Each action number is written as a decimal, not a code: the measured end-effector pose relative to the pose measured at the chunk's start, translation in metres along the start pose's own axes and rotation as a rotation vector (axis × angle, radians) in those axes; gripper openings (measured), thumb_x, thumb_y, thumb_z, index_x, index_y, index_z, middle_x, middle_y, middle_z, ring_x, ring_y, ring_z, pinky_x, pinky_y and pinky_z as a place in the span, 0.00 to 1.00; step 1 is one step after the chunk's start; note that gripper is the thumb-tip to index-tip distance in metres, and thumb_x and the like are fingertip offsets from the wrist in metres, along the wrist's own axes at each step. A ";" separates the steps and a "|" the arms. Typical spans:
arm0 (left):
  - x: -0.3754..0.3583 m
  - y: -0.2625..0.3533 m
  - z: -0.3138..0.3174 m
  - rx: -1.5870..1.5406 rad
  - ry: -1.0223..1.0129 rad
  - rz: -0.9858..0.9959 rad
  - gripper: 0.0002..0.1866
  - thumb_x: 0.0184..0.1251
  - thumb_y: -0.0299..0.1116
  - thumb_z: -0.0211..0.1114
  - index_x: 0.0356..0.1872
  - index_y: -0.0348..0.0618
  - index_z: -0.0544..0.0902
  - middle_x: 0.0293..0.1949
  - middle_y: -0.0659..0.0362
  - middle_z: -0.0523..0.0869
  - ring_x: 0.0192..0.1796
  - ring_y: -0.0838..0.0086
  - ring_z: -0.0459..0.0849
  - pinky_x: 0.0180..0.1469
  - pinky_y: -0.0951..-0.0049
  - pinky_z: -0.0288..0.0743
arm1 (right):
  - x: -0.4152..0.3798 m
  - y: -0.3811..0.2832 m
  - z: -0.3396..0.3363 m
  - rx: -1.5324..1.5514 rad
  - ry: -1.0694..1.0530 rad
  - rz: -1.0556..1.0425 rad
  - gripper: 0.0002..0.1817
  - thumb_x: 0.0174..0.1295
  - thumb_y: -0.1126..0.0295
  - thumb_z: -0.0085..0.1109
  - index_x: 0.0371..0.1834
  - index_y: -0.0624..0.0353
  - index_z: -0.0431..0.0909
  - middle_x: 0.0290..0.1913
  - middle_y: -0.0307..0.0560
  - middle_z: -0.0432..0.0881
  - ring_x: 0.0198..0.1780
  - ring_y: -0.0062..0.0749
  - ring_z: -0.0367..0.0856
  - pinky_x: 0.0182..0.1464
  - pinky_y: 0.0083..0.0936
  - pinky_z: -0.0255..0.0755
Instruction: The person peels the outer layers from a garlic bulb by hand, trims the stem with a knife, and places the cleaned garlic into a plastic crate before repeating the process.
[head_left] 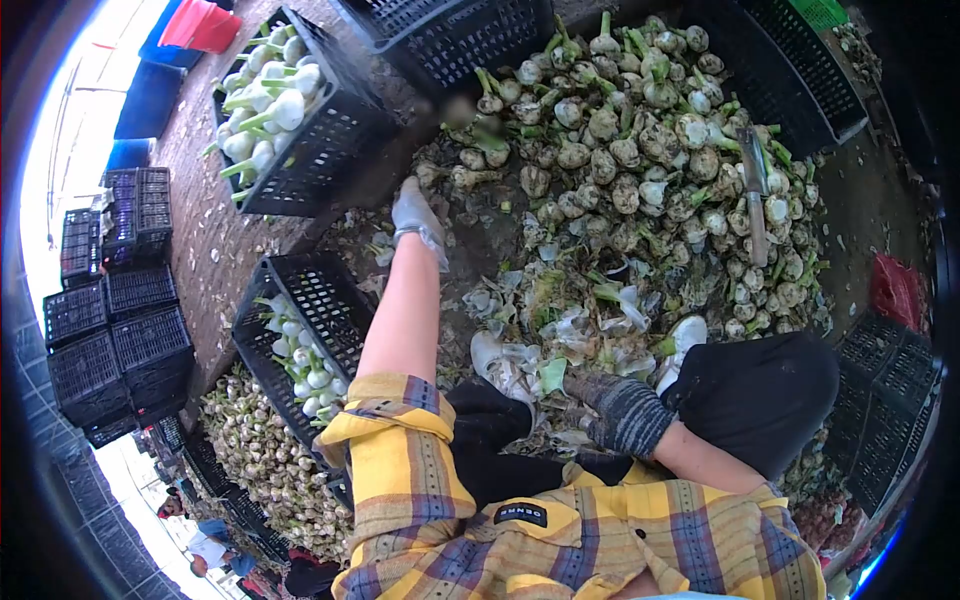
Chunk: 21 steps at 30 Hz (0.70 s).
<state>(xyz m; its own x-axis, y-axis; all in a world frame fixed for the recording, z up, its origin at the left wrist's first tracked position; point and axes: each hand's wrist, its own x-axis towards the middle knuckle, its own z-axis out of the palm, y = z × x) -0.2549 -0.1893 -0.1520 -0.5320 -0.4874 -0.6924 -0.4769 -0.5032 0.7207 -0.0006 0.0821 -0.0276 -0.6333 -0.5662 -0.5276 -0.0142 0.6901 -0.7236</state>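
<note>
My left hand (pixel 416 212), in a thin pale glove, reaches out at the left edge of the pile of garlic bulbs (pixel 625 152). Its fingers point away from me, and I see nothing held in them. Just beyond it is a motion-blurred pale and green shape (pixel 487 130). My right hand (pixel 602 396), in a dark grey knitted glove, is low between my knees with its fingers curled. A pale green leaf piece (pixel 552 375) shows beside its fingertips; what it grips is hidden. A knife with a wooden handle (pixel 757 225) lies on the bulbs.
A black crate of cleaned white bulbs (pixel 335 130) stands at upper left, another part-filled crate (pixel 320 295) beside my left arm. More black crates (pixel 470 50) border the pile. Peels (pixel 570 325) litter the ground around my shoes. Stacked crates (pixel 120 340) and another bulb heap (pixel 265 450) are at left.
</note>
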 end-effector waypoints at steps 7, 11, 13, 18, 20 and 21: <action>0.066 -0.071 0.015 0.893 -0.082 0.662 0.28 0.53 0.39 0.64 0.57 0.48 0.71 0.51 0.49 0.76 0.53 0.58 0.75 0.54 0.66 0.69 | 0.012 0.012 -0.006 0.175 0.053 -0.043 0.27 0.58 0.55 0.54 0.56 0.60 0.70 0.52 0.61 0.75 0.53 0.50 0.74 0.57 0.37 0.67; 0.055 -0.063 0.034 1.406 -0.056 0.711 0.34 0.50 0.37 0.64 0.62 0.50 0.65 0.62 0.45 0.66 0.60 0.50 0.70 0.60 0.61 0.66 | 0.013 0.021 -0.006 0.214 0.130 -0.044 0.25 0.56 0.62 0.58 0.57 0.59 0.70 0.53 0.56 0.75 0.53 0.49 0.74 0.56 0.37 0.68; 0.075 -0.069 0.035 1.516 -0.053 0.778 0.36 0.50 0.37 0.65 0.64 0.51 0.63 0.62 0.44 0.65 0.60 0.50 0.69 0.60 0.61 0.66 | 0.015 0.022 -0.010 0.248 0.127 0.014 0.23 0.57 0.64 0.56 0.56 0.59 0.72 0.54 0.55 0.75 0.53 0.49 0.74 0.57 0.37 0.67; 0.091 -0.070 0.041 1.501 -0.059 0.606 0.38 0.46 0.35 0.68 0.63 0.52 0.63 0.62 0.46 0.65 0.59 0.49 0.70 0.58 0.60 0.68 | 0.017 0.028 -0.010 0.264 0.141 0.102 0.21 0.57 0.63 0.57 0.54 0.59 0.73 0.52 0.55 0.76 0.53 0.47 0.75 0.56 0.37 0.68; 0.085 -0.073 0.037 1.431 -0.083 0.580 0.36 0.46 0.34 0.68 0.61 0.50 0.65 0.59 0.46 0.67 0.57 0.49 0.72 0.57 0.61 0.69 | 0.016 0.028 -0.008 0.264 0.146 0.106 0.21 0.57 0.63 0.57 0.53 0.59 0.74 0.51 0.56 0.77 0.53 0.47 0.75 0.55 0.37 0.69; 0.080 -0.072 0.036 1.394 -0.095 0.573 0.35 0.46 0.34 0.68 0.60 0.50 0.66 0.58 0.46 0.69 0.56 0.50 0.73 0.57 0.61 0.70 | 0.016 0.029 -0.006 0.261 0.150 0.097 0.21 0.57 0.63 0.57 0.54 0.59 0.74 0.51 0.56 0.77 0.53 0.47 0.75 0.55 0.37 0.69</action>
<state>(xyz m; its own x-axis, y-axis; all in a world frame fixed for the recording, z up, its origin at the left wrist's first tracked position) -0.2884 -0.1665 -0.2578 -0.8867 -0.3033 -0.3490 -0.4293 0.8203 0.3779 -0.0151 0.0961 -0.0545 -0.7290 -0.4174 -0.5425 0.2391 0.5874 -0.7732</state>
